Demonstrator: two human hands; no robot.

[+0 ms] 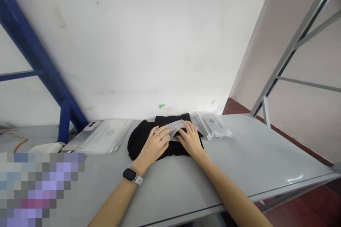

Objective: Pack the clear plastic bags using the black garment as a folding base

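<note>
The clear bag [173, 129] is gripped by the left hand [153, 146] and pressed by the flat, open right hand [190, 139]; it is best kept smooth.

I count two hands: one left hand [154, 145], one right hand [190, 140]. One black garment [138, 140], one loose clear bag [174, 127]. Two bag stacks: left stack [106, 138], right stack [215, 126]. One phone [91, 125], one watch [130, 175], one ring [160, 136]. One table [253, 156].
</note>
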